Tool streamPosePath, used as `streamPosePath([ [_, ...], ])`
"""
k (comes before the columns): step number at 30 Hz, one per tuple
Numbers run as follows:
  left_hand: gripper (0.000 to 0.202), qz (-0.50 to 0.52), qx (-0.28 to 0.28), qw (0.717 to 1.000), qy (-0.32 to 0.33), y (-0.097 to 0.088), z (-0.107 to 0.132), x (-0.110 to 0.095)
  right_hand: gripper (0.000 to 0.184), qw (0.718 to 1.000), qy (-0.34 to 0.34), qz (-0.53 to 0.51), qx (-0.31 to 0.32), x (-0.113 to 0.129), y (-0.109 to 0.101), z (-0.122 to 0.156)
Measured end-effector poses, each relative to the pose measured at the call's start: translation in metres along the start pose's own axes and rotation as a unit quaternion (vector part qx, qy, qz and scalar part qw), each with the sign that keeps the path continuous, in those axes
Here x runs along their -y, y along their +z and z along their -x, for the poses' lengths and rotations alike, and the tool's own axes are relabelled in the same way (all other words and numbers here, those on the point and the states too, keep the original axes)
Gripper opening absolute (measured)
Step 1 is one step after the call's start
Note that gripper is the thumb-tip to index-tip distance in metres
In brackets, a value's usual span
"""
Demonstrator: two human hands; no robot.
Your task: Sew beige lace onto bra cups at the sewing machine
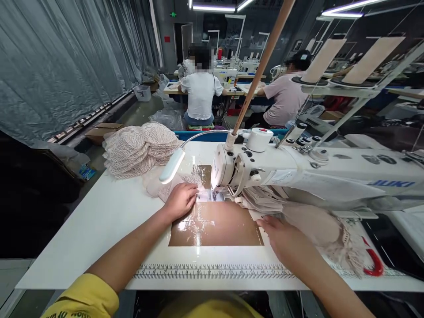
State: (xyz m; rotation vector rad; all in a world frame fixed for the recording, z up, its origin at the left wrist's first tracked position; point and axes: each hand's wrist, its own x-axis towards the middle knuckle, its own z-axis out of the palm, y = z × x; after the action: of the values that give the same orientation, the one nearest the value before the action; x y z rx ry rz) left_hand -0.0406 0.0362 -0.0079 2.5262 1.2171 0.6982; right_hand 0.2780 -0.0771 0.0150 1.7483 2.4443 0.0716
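At the left of the needle area, my left hand (181, 201) has its fingers pressed together on a pale pink lace piece (168, 187), which lies beside the presser foot (217, 194) of a white sewing machine (228, 165). My right hand (281, 236) is right of the brown plate (215, 225) with its fingers stretched out to the left. It is just in front of a pile of beige fabric pieces (265, 198) under the machine arm; I see nothing held in it. Some of its fingers are hidden.
Stacked lace cups (139, 148) stand at the back left. A lamp (172, 165) hangs over the lace. Red-handled scissors (374, 263) and a dark phone-like slab (391, 243) lie at right. A printed ruler (212, 271) runs along the front edge. Two people sit at machines beyond.
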Motion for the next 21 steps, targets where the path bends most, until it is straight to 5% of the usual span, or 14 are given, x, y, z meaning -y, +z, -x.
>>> streamPosePath([
  [4, 0.023, 0.08, 0.088, 0.991, 0.063, -0.02, 0.017, -0.026, 0.054, 0.998, -0.023, 0.041, -0.034, -0.02, 0.015, 0.004],
  [7, 0.025, 0.182, 0.203, 0.953, 0.132, -0.033, 0.04, -0.052, 0.046, 0.996, -0.06, 0.035, -0.057, -0.031, 0.015, -0.002],
  [9, 0.031, 0.215, 0.223, 0.942, 0.131, -0.04, 0.052, -0.062, 0.043, 0.994, -0.078, 0.033, -0.065, -0.036, 0.013, -0.007],
  [15, 0.045, 0.198, 0.123, 0.971, -0.061, -0.045, 0.043, -0.037, 0.039, 0.996, -0.09, 0.004, -0.027, -0.048, 0.001, -0.014],
  [21, 0.063, 0.241, 0.184, 0.933, -0.193, -0.034, 0.019, -0.016, 0.02, 0.996, -0.08, -0.044, 0.004, -0.057, -0.011, -0.021],
])
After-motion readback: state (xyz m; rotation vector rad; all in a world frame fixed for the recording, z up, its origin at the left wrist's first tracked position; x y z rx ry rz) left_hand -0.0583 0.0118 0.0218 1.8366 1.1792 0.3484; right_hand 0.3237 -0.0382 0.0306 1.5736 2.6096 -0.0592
